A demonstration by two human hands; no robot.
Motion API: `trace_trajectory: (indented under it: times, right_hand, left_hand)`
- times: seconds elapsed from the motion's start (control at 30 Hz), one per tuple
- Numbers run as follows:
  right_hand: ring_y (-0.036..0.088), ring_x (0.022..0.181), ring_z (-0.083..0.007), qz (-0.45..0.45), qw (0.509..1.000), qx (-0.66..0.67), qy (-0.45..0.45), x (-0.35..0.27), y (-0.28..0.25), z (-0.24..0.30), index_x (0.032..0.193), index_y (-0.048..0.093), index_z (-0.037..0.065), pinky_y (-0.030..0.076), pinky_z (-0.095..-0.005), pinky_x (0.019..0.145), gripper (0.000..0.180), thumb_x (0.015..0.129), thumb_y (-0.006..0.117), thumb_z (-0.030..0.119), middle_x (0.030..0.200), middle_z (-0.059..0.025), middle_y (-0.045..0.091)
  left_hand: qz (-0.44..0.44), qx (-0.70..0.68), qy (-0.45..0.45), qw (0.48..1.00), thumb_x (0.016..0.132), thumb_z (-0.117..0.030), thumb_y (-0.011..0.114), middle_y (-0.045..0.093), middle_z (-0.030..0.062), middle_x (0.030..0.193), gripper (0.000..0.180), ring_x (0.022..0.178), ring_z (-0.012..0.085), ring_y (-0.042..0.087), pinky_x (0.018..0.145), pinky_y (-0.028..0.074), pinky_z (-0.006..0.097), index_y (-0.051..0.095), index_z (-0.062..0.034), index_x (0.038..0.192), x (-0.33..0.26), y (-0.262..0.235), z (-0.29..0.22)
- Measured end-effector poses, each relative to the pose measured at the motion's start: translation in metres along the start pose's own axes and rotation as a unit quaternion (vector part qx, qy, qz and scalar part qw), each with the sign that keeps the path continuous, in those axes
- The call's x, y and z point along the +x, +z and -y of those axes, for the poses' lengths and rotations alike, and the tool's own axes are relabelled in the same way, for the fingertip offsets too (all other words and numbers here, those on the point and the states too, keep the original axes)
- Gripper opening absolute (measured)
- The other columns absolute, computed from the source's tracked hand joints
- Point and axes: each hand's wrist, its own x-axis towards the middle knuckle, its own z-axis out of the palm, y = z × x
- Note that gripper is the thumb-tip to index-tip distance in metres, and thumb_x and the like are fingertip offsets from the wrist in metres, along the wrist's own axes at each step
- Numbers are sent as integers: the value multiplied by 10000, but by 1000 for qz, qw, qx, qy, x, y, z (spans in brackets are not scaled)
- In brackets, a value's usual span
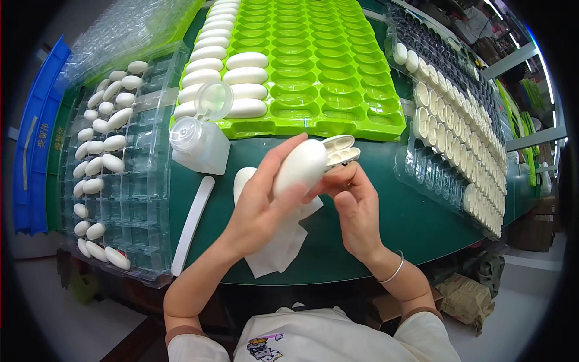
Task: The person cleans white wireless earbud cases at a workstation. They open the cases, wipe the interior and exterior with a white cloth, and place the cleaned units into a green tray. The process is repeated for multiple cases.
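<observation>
A white oval case with its lid hinged open is held over the green table. My left hand wraps its rounded shell from the left, thumb across the front. My right hand supports the case from below and the right, fingers under the open lid. A white cloth lies on the table beneath both hands.
A clear flip-top bottle stands left of the hands. Beside it lies a white flat stick. A green tray holds white cases at the back. A clear tray with white shells sits left; grey trays right.
</observation>
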Motion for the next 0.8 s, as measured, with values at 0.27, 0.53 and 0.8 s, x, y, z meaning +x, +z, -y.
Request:
trace_trajectory:
  times: [0.27, 0.53, 0.8]
  right_hand:
    - [495, 626, -117, -71, 994, 28, 79, 4, -4, 4, 831, 472, 22, 413, -262, 641, 276, 927, 370, 259, 655, -47, 492]
    - [505, 615, -144, -72, 992, 58, 88, 8, -5, 7, 835, 483, 21, 420, -279, 621, 376, 936, 297, 333, 664, -62, 500]
    - [475, 564, -159, -54, 989, 52, 126, 12, -8, 7, 890, 462, 45, 404, -274, 534, 416, 931, 246, 399, 648, -61, 468]
  left_hand:
    - [108, -536, -195, 814, 897, -511, 162, 407, 61, 803, 652, 498, 94, 344, 416, 309, 205, 155, -32, 1340, 1, -10, -6]
    - [144, -565, -183, 791, 891, -527, 131, 445, 69, 853, 621, 557, 99, 363, 440, 340, 202, 270, -63, 1280, 2, -13, -3]
    - [143, -563, -193, 791, 899, -509, 120, 432, 48, 782, 599, 552, 100, 371, 413, 333, 204, 282, -75, 1278, 2, -16, -2]
